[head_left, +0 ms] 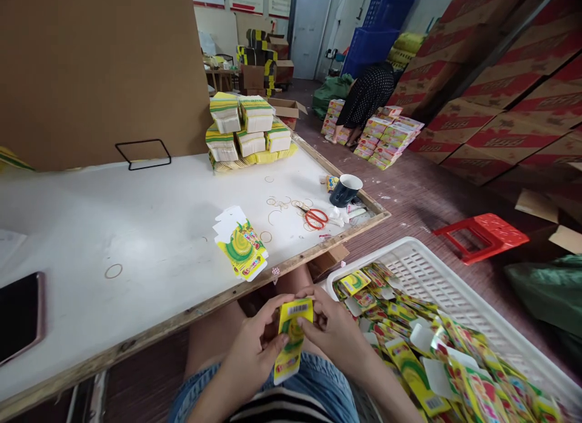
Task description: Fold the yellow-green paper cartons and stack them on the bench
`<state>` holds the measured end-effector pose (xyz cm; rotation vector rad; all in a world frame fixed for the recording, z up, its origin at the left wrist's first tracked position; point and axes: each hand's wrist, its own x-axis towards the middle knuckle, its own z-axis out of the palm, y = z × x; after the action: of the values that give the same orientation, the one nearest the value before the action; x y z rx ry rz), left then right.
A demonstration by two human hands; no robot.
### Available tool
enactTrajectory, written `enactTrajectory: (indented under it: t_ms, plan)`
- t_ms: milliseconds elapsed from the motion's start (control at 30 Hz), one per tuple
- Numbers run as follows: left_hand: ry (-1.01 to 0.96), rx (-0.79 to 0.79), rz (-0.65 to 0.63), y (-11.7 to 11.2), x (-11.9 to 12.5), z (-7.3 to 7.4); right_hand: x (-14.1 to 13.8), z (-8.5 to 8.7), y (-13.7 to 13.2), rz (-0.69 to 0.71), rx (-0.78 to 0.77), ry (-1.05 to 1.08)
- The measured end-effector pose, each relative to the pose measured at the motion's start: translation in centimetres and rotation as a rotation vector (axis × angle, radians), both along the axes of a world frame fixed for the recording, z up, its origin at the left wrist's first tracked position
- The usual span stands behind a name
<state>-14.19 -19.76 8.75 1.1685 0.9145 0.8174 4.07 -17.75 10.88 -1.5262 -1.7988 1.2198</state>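
Observation:
Over my lap I hold a small yellow and green printed carton (291, 357) with a barcode at its upper end. My left hand (254, 344) grips its left edge, the thumb lying across the front. From the other side my right hand (331, 326) closes on its upper right, thumb against the printed face. The fingers behind the carton are hidden. A few flat carton blanks (243, 247) of the same print lie fanned on the white table (154, 229) in front of me. To my right a white plastic basket (404, 253) holds many folded cartons (409, 356).
On the table are red-handled scissors (316, 218), a dark mug (346, 191), rubber bands (282, 202), stacked bundles of blanks (248, 129) and a phone (20, 314). A red stool (484, 235) stands beyond the basket. Another person (370, 96) bends over stacked boxes near red cartons.

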Motion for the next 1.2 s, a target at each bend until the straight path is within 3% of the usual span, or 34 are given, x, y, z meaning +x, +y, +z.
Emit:
enactTrajectory:
  t_ms: [133, 367, 467, 567, 633, 700, 800, 933, 1033, 1133, 1200]
  plan:
    - [-0.067, -0.070, 0.037, 0.4, -0.4, 0.1, -0.2, -0.4, 0.1, 0.005, 0.062, -0.052]
    - [-0.070, -0.031, 0.012, 0.2, 0.6, 0.5, 0.4, -0.7, -0.5, -0.066, 0.240, 0.173]
    - [0.162, 0.212, 0.057, 0.8, 0.4, 1.1, 2.2, -0.3, -0.7, -0.201, 0.374, 0.073]
    - [0.579, 0.524, 0.305, 2.6, -1.6, 1.4, 4.9, 0.6, -0.3, -0.476, 0.675, -0.277]
    - [0.820, 0.614, 0.416, 4.1, -3.3, 1.3, 5.9, 1.0, 0.0, -0.573, 0.767, -0.421]
    - [0.980, 0.628, 0.399, 5.4, -4.5, 0.9, 5.6, 0.9, 0.4, -0.514, 0.726, -0.375]
    - [1.068, 0.661, 0.342, 6.2, -5.3, 0.6, 2.8, 0.0, 0.8, -0.356, 0.555, -0.116]
    - [0.966, 0.836, 0.463, 5.5, -5.3, 1.0, -1.7, -0.7, 1.3, -0.304, 0.204, 0.197]
    - [0.801, 1.131, 0.570, 4.1, -5.0, 1.3, -3.8, -0.2, 1.6, -0.295, -0.006, 0.502]
    - [0.625, 1.441, 0.383, 2.3, -4.2, 1.2, -4.2, 0.7, 1.9, -0.252, -0.138, 0.737]
    - [0.561, 1.433, 0.261, 1.1, -3.4, 0.8, -3.9, 1.0, 1.9, -0.226, -0.156, 0.779]
